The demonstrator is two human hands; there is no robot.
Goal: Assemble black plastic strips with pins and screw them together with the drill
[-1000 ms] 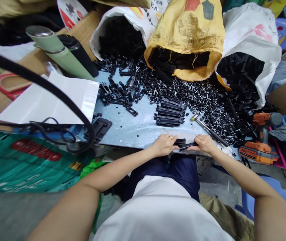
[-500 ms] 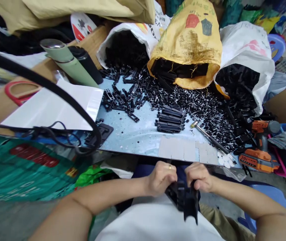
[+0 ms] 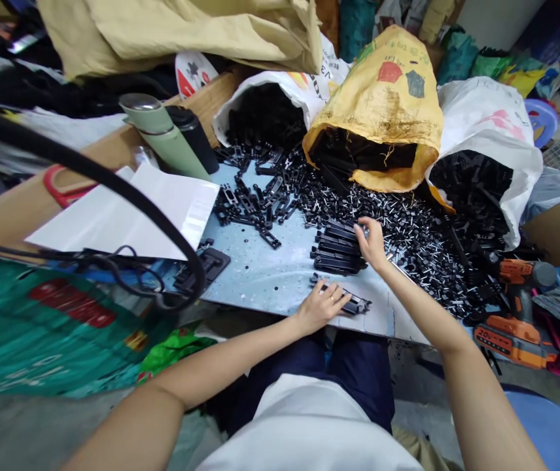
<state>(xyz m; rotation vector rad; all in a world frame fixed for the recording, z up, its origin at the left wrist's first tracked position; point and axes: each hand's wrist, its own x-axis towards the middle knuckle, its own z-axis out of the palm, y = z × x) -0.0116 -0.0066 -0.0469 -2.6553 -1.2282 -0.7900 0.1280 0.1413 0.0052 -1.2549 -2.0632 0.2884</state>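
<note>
My left hand (image 3: 323, 305) lies over a long black plastic part (image 3: 357, 305) on the grey cardboard (image 3: 378, 317) at the table's front edge, its fingers curled across the part. Farther back, several similar black parts (image 3: 339, 255) are lined up side by side. At their right end is my right hand (image 3: 372, 242), thumb and fingers apart, touching or almost touching the row; whether it grips one cannot be made out. Behind the right forearm a metal hammer handle (image 3: 404, 269) shows in part.
Small black pieces with metal pins (image 3: 407, 229) are heaped behind. A yellow sack (image 3: 383, 98) and two white sacks stand open at the back. An orange cordless drill (image 3: 515, 333) sits at right. A black cable (image 3: 127, 183) arches across the left, near a green flask (image 3: 167, 134).
Both hands have come up from my lap to the table. The black part they held is now on the cardboard under my left hand. My right hand has moved to the row.
</note>
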